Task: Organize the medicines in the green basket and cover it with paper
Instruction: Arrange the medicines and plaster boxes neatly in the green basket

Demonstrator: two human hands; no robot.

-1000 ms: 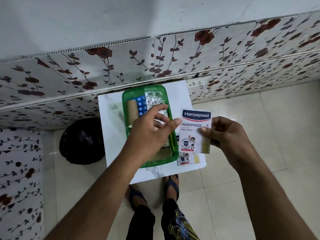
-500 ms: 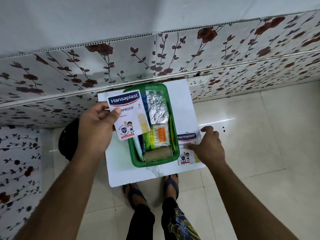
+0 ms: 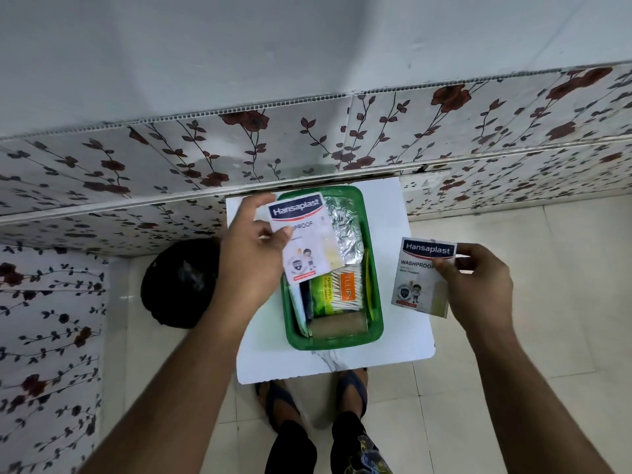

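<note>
1. Head view, looking straight down: the left hand (image 3: pixel 253 258) pinches a flat white Hansaplast plaster packet (image 3: pixel 302 237) by its left edge, thumb on the face and fingers behind, holding it over the ten o'clock corner of the green rectangular plastic basket (image 3: pixel 374 302).
2. Over at three o'clock, the right hand (image 3: pixel 478 285) grips a second white Hansaplast plaster packet (image 3: pixel 422 277) at its right edge, thumb across the front, raised above the small white marble-look bench (image 3: pixel 403 343) just beside the basket.
3. Risk one, as I read it: both grips are light edge pinches on thin, floppy packets, so a quick move could let one flutter to the tiled floor (image 3: pixel 513 388), since the bench has little margin round the basket.
4. Risk two: the basket looks crowded, so a packet dropped flat may ride high and keep the paper cover from lying level.
5. Risk three: the basket sits near the bench's six o'clock edge; a push while tucking could shove it toward that edge.
6. Now the basket itself: glossy green, rounded corners, low walls. Inside, a crinkled silver foil strip (image 3: pixel 345 234) at twelve o'clock, an orange-labelled pack of cotton swabs (image 3: pixel 345 290) mid-basket, a tan bandage roll (image 3: pixel 338 328) lying across the six o'clock end, and thin packets standing along the left wall.
7. No cover paper is visible.
</note>
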